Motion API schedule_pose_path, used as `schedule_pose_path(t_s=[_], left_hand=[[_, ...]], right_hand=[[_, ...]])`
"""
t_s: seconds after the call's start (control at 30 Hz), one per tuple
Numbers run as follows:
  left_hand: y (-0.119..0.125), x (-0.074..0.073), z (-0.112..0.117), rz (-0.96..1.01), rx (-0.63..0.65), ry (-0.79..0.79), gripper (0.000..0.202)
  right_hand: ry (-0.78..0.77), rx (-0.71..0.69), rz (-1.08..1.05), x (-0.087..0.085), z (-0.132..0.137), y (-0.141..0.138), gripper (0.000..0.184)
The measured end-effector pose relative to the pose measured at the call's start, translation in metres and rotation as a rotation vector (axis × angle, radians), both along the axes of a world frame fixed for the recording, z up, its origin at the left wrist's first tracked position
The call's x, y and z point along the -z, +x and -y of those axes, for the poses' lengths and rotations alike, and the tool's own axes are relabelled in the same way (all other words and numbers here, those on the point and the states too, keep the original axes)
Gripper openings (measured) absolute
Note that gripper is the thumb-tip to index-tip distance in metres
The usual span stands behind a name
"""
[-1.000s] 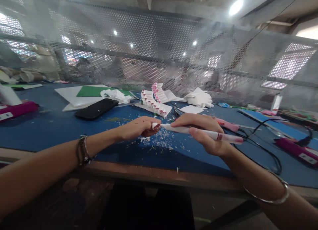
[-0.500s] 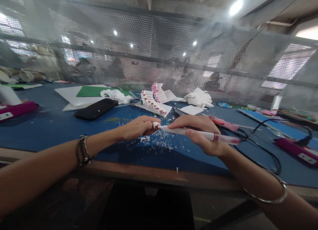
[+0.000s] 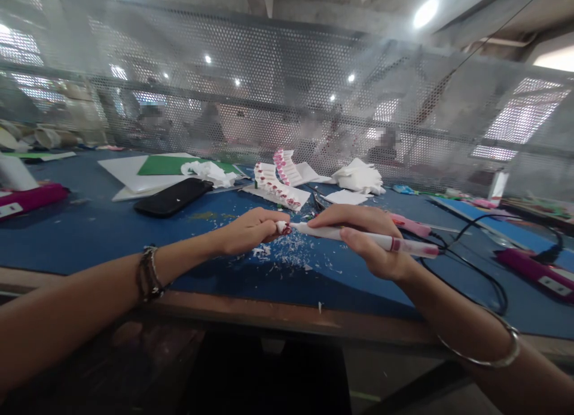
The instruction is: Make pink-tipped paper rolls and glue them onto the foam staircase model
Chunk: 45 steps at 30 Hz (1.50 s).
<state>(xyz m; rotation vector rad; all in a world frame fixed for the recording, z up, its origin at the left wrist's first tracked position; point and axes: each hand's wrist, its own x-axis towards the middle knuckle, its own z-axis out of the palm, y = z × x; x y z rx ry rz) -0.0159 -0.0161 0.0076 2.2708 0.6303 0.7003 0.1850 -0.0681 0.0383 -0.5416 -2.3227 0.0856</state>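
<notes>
My left hand (image 3: 251,231) is closed, pinching a small white piece (image 3: 281,226) whose right end is coloured dark red. What it is made of I cannot make out. In my right hand (image 3: 370,220) is a white marker pen (image 3: 325,231) with a translucent reddish back end, gripped like a writing pen. Its narrow tip points left at the red end, touching it or very near. White shavings (image 3: 291,253) lie scattered on the blue tabletop (image 3: 251,283) below both hands. Beyond them rest white strips with dark red ends (image 3: 278,191).
A black phone (image 3: 174,197) lies left of my hands, near green and white sheets (image 3: 125,179). Crumpled white tissue (image 3: 359,177) sits at the back. Right of my hand are a pink-handled tool (image 3: 410,225) and black cables (image 3: 466,268). A perforated metal screen (image 3: 278,86) stands behind.
My right hand and the marker have shifted slightly right. The piece in my left hand now shows more of its red end. The things on the table have stayed put.
</notes>
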Motion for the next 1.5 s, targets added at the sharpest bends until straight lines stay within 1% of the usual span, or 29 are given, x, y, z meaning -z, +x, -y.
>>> schedule_pose_path(t_s=[0.07,0.13,0.2,0.27,0.37,0.43,0.53,0.6,0.7,0.83,0.9,1.0,1.17,1.33,1.5], left_hand=[[0.000,-0.001,0.001,0.009,0.002,-0.010,0.017],[0.001,-0.001,0.002,0.036,0.024,-0.058,0.016],[0.001,-0.001,0.002,0.069,0.068,-0.137,0.016],[0.001,-0.001,0.002,0.092,0.114,-0.239,0.015],[0.002,0.000,0.002,0.120,0.160,-0.368,0.015],[0.002,0.000,0.002,0.142,0.200,-0.409,0.017],[0.003,0.001,0.001,0.197,0.277,-0.433,0.020],[0.003,0.002,0.000,0.225,0.302,-0.440,0.021],[0.003,0.004,-0.003,0.233,0.309,-0.451,0.024],[0.003,0.005,-0.005,0.248,0.309,-0.472,0.026],[0.003,0.005,-0.005,0.249,0.298,-0.486,0.025],[0.003,0.006,-0.005,0.243,0.293,-0.499,0.025],[0.002,0.008,-0.007,0.269,0.337,-0.501,0.025],[0.002,0.009,-0.009,0.300,0.366,-0.515,0.025],[0.002,0.007,-0.007,0.278,0.348,-0.517,0.034]], right_hand=[[-0.005,-0.013,0.013,0.000,0.000,0.000,0.029],[-0.010,0.016,-0.019,0.001,-0.001,0.001,0.028],[-0.004,0.049,-0.080,0.001,-0.001,0.001,0.028],[0.010,0.037,-0.105,0.002,0.000,0.000,0.028],[0.018,-0.012,-0.057,0.002,0.001,-0.001,0.028],[0.017,-0.019,-0.040,0.001,0.001,-0.001,0.028],[0.025,-0.015,-0.062,0.001,0.002,-0.001,0.028],[0.029,-0.032,-0.064,0.001,0.002,-0.001,0.028],[0.028,-0.044,-0.054,0.001,0.003,-0.002,0.028],[0.027,0.002,-0.089,0.001,0.003,-0.002,0.026],[0.029,-0.015,-0.105,0.001,0.002,-0.002,0.026],[0.018,-0.054,-0.073,0.001,0.001,-0.001,0.026],[-0.014,0.002,-0.097,0.002,0.000,0.000,0.025],[-0.010,-0.058,-0.054,0.003,0.000,0.000,0.028],[0.001,0.006,-0.072,0.002,0.000,0.001,0.026]])
